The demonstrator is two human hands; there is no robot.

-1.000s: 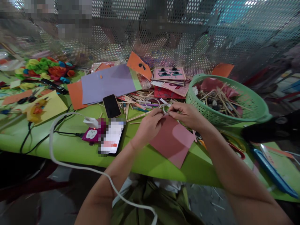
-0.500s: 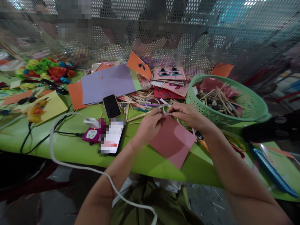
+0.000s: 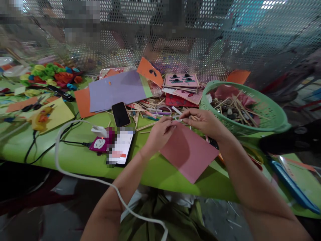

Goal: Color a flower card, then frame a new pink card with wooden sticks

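My left hand (image 3: 162,134) is closed, its fingers curled and the fingertips pressed together above the far corner of a pink sheet of paper (image 3: 192,155). Just to the right, my right hand (image 3: 204,123) pinches with thumb and forefinger. A thin whitish strip (image 3: 177,119) runs between both sets of fingertips; its exact kind is too small to make out. The pink paper lies on the green tabletop, partly turned under my hands. Beyond my left fingers a clear ring-shaped roll (image 3: 164,110) rests among pens and sticks.
A green basket (image 3: 273,115) of pebbles and sticks stands right. Stacked decorated cards (image 3: 182,80), purple sheets (image 3: 117,90) and wooden sticks lie behind. Left are two phones (image 3: 120,114), a magenta power adapter (image 3: 101,142), scissors (image 3: 33,105) and a white cable (image 3: 100,181).
The whitish loop between my fingertips now looks like a narrow strip. The right corner of the pink paper shows farther to the right. Both hands have stayed close together.
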